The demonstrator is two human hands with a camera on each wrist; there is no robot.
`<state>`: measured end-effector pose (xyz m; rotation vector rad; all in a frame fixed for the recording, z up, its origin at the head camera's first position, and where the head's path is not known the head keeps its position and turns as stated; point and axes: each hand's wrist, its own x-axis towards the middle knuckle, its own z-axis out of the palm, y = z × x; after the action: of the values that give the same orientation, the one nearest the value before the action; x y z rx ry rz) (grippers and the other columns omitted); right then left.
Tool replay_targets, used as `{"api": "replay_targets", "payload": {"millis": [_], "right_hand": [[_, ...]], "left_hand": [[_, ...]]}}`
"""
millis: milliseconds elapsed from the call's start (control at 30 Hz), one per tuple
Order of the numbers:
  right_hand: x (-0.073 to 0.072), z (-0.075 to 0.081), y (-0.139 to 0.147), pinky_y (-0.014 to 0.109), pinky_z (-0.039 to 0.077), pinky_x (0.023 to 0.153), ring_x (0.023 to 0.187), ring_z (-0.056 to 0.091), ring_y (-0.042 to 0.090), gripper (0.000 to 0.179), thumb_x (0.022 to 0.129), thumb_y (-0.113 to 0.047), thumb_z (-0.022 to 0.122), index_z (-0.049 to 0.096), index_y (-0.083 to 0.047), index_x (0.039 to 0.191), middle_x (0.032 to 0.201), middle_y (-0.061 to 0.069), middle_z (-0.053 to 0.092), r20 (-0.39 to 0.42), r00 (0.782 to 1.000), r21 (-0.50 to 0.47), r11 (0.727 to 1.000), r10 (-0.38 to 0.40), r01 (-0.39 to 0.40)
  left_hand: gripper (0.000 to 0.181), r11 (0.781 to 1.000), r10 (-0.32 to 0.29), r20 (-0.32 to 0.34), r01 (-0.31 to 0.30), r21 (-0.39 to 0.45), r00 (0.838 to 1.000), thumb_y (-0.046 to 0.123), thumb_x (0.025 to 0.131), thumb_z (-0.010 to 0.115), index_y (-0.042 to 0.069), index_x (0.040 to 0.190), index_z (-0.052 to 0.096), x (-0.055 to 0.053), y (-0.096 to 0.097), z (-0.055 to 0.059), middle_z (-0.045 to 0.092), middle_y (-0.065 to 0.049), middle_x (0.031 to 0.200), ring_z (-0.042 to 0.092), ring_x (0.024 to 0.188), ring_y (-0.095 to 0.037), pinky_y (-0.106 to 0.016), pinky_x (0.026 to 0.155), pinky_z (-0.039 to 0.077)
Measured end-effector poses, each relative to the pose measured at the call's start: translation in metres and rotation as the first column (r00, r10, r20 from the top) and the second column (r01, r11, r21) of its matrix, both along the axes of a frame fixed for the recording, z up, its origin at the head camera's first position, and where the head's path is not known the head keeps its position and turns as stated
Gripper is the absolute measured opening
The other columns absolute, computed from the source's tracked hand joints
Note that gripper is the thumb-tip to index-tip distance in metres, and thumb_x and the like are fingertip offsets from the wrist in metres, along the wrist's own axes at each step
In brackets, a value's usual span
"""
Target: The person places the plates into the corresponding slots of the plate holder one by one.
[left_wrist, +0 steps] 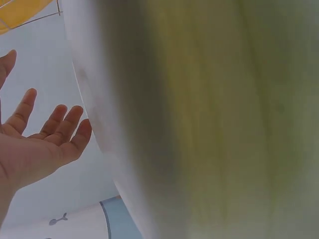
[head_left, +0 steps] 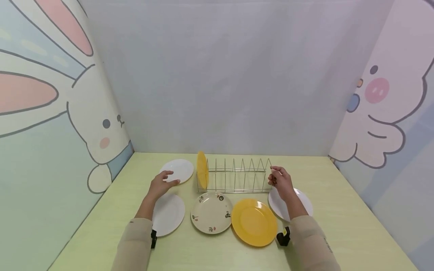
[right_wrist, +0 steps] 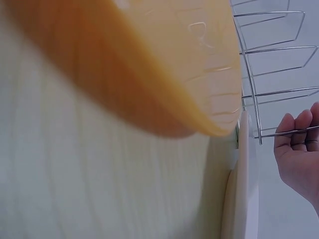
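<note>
A wire dish rack (head_left: pixel 234 192) stands at the back middle of the table, with a yellow plate (head_left: pixel 202 171) upright in its left end. My right hand (head_left: pixel 282 182) is at the rack's right end; in the right wrist view its curled fingers (right_wrist: pixel 299 142) grip the end wire. Over the left side, my left hand (head_left: pixel 161 187) hovers with loosely bent, spread fingers and holds nothing. It is nearest to a white plate (head_left: pixel 181 168) at the back left. Another white plate (head_left: pixel 171 214) lies below, partly covered by the forearm.
A cream plate with small printed figures (head_left: pixel 211 212) and a yellow plate (head_left: pixel 254 222) lie flat before the rack. A white plate (head_left: pixel 301 199) lies at the right, partly under my right forearm. A grey wall (head_left: pixel 217 82) rises behind the table, with cartoon-printed walls at both sides.
</note>
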<state>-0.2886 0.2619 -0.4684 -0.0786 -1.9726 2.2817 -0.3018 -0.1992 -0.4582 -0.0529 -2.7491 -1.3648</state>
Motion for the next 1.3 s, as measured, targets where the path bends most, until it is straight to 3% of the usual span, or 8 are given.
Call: {"api": "replay_targets", "payload": {"millis": [333,467,667,900,1133,1300], "right_hand": [[-0.001,-0.002,0.000,0.025,0.049,0.061,0.065,0.051,0.014,0.019,0.100,-0.015,0.043,0.046,-0.004,0.115,0.076,0.006,0.052,-0.007,1.000,0.021,1.000,-0.012,0.012],[0.000,-0.003,0.000,0.025,0.049,0.062,0.066,0.051,0.015,0.019,0.100,-0.014,0.042,0.045,-0.003,0.116,0.077,0.007,0.052,-0.001,1.000,0.025,1.000,-0.010,0.010],[0.000,-0.002,0.001,0.025,0.049,0.062,0.066,0.051,0.015,0.020,0.100,-0.015,0.042,0.046,-0.004,0.116,0.077,0.007,0.051,-0.004,1.000,0.045,0.999,-0.017,0.018],[-0.001,-0.002,-0.003,0.027,0.049,0.063,0.066,0.051,0.016,0.022,0.099,-0.017,0.044,0.046,-0.004,0.117,0.077,0.007,0.052,0.003,1.000,0.016,1.000,0.010,-0.010],[0.001,-0.004,-0.001,0.027,0.049,0.063,0.066,0.050,0.016,0.023,0.100,-0.017,0.044,0.045,-0.002,0.118,0.078,0.008,0.051,0.004,1.000,0.029,1.000,0.000,0.000],[0.000,-0.002,0.000,0.028,0.048,0.063,0.066,0.050,0.015,0.024,0.100,-0.019,0.044,0.044,-0.003,0.117,0.079,0.007,0.051,-0.017,1.000,0.041,0.999,0.009,-0.008]], "left_hand": [[0.066,0.997,0.074,0.075,-0.074,-0.010,0.994,0.037,0.082,0.069,0.003,0.133,0.044,-0.007,-0.019,-0.004,0.039,-0.030,0.133,0.037,0.122,-0.043,-0.054,0.094,0.035],[0.070,0.997,0.071,0.107,-0.070,-0.019,0.992,0.038,0.082,0.069,0.002,0.135,0.041,-0.008,-0.026,-0.004,0.036,-0.032,0.135,0.034,0.123,-0.044,-0.055,0.096,0.033],[0.078,0.999,0.046,0.154,-0.049,0.015,0.987,0.038,0.082,0.069,-0.002,0.139,0.033,-0.012,-0.036,0.006,0.029,-0.032,0.139,0.028,0.127,-0.045,-0.056,0.097,0.032],[0.089,0.991,0.043,0.279,-0.077,0.111,0.959,0.036,0.082,0.071,-0.004,0.143,0.020,-0.019,-0.048,0.003,0.021,-0.031,0.142,0.031,0.124,-0.045,-0.056,0.092,0.038],[0.092,0.986,0.082,0.343,-0.126,0.110,0.936,0.032,0.080,0.074,-0.008,0.142,0.019,-0.029,-0.045,-0.007,0.035,-0.034,0.132,0.042,0.116,-0.044,-0.047,0.089,0.042],[0.084,0.988,0.112,0.310,-0.140,0.069,0.944,0.026,0.081,0.072,-0.011,0.139,0.024,-0.033,-0.043,-0.009,0.044,-0.035,0.122,0.050,0.106,-0.041,-0.044,0.082,0.046]]}}
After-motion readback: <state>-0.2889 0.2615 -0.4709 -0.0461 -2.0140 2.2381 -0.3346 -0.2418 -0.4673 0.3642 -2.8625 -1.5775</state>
